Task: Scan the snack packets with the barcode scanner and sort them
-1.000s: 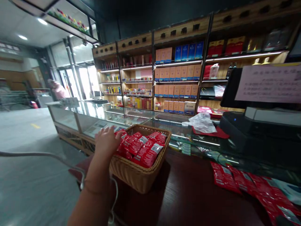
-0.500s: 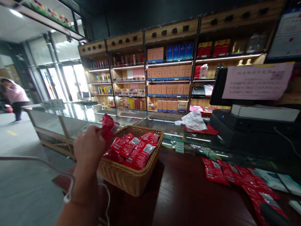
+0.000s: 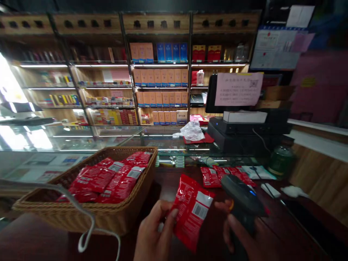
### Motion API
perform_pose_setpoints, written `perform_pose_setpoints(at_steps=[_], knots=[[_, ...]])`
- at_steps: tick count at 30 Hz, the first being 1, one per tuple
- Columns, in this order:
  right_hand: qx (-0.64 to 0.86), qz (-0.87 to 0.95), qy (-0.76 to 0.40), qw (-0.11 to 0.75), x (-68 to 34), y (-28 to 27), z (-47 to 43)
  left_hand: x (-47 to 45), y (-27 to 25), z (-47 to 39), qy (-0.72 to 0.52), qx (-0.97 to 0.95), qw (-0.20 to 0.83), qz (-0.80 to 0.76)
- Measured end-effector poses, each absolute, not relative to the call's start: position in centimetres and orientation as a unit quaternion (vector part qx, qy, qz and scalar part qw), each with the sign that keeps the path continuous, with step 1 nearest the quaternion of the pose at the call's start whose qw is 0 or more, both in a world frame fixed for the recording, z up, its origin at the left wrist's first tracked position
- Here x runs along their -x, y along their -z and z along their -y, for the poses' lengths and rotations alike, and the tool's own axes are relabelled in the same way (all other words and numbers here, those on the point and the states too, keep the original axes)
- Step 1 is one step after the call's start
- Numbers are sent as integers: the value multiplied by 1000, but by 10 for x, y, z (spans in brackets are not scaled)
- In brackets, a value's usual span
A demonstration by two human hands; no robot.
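Between the thumb and fingers of my left hand [image 3: 156,232] is a red snack packet [image 3: 187,206], its printed back with a white barcode label turned toward me. My right hand [image 3: 251,243] is wrapped round a black handheld barcode scanner [image 3: 240,192], which shows a small blue light. The scanner's head is just right of the packet, a short gap apart. To the left stands a wicker basket [image 3: 119,214] with several similar red packets in it. More red packets [image 3: 210,177] lie on the dark counter behind the scanner.
A white cable [image 3: 89,214] hangs in front of the basket. Behind are a glass display case [image 3: 114,139], crumpled white plastic [image 3: 192,131] and a monitor with a paper notice [image 3: 237,88]. A green jar [image 3: 282,159] and a dark flat device [image 3: 307,221] are at right.
My left hand has moved right from above the basket with the red packet, now held low in front of me. My right hand has come into view holding the scanner. The view has turned right.
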State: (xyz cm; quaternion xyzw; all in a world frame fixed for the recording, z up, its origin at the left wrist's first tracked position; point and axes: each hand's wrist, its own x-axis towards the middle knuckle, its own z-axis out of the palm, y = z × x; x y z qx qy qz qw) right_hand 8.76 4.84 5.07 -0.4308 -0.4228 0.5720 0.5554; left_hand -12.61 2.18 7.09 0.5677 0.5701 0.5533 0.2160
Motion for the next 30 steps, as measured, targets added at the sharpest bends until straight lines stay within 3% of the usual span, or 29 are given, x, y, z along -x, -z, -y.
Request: perform_pose_setpoints(at_steps=[5,10,19,25,30], knots=[[445,405,-553,576,-79,-51,-49,114,-39,-22,-532,-530,420,-510],[440,394,-533,605,-71,-37,-48,114,-39,-27,-484,-503,587,-411],[427,390,-596,556,-75,-41,-45,121,-36,-32,-468,-556,496,-474],[416,411,-585,562,-82,-33,-48,124,-25,-30,-447,-530,585,-421],[419,404,-553,597,-83,-36,-47,121,-19,-30,-412,-490,597,-484]])
